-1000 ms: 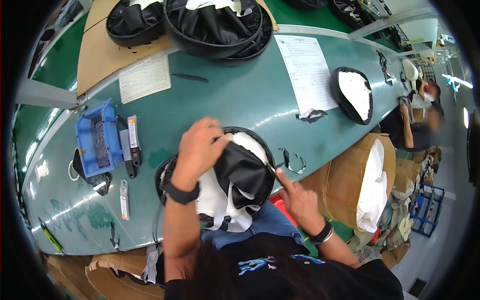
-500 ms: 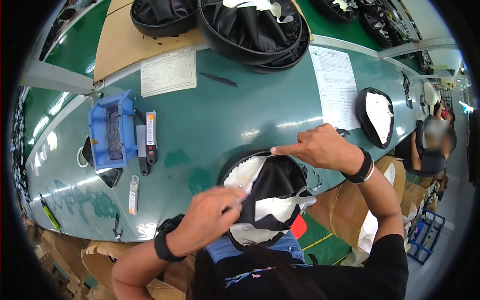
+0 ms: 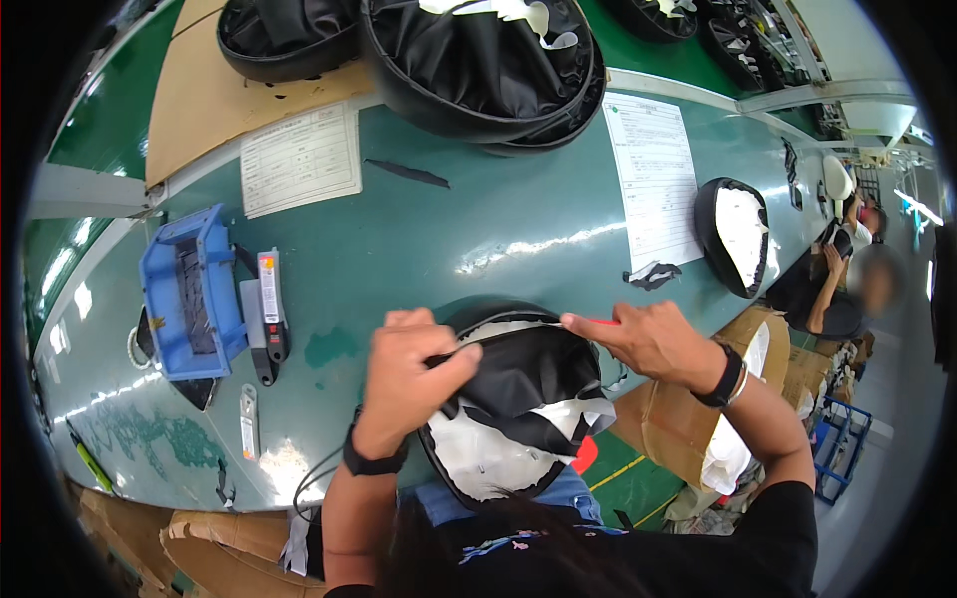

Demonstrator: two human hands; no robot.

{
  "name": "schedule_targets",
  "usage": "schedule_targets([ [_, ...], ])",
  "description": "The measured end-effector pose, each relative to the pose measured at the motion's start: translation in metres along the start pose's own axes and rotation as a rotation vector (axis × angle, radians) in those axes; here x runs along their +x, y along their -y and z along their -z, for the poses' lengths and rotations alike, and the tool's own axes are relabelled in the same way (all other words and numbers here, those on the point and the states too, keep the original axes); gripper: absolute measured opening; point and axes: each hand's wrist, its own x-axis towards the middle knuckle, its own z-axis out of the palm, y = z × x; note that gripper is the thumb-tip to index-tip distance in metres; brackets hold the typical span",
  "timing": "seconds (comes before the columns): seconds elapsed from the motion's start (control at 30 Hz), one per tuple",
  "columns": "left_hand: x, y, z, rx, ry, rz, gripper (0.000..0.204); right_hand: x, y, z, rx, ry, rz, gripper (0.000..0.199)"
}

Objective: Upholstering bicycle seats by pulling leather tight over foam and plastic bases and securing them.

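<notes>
In front of me, against my lap, rests a black seat-like shell [image 3: 488, 457] with a pale inner face. A loose black leather-like sheet [image 3: 528, 371] lies across its far half, with a white flap [image 3: 588, 417] at its right. My left hand [image 3: 411, 364] is closed at the far left rim, pinching the edge of the black sheet. My right hand [image 3: 648, 344] is at the far right rim, its fingers curled round a slim red tool [image 3: 602, 322] that is mostly hidden. Its thumb or fingertip points at the sheet's far edge.
At left stand a blue bin [image 3: 159, 299] of dark strips, a box cutter [image 3: 268, 329] and another cutter [image 3: 249, 421]. Larger black shells [image 3: 478, 120] are stacked at the back. A smaller shell [image 3: 704, 234] and printed sheet [image 3: 648, 169] lie right. A person [image 3: 837, 294] works beyond.
My left hand has moved away from me to the far left rim, drawing the black sheet over the white area there. My right hand stays by the far right rim. The view has shifted slightly.
</notes>
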Motion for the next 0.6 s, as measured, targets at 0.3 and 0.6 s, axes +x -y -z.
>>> schedule_targets([
  [0.3, 0.014, -0.016, 0.037, -0.871, -0.575, -0.649, 0.011, -0.066, 0.085, -0.055, 0.219, -0.131, -0.496, 0.06],
  [0.6, -0.056, 0.016, 0.092, -1.222, -0.396, -0.328, 0.025, -0.086, 0.124, -0.08, 0.825, -0.323, -0.458, 0.058],
])
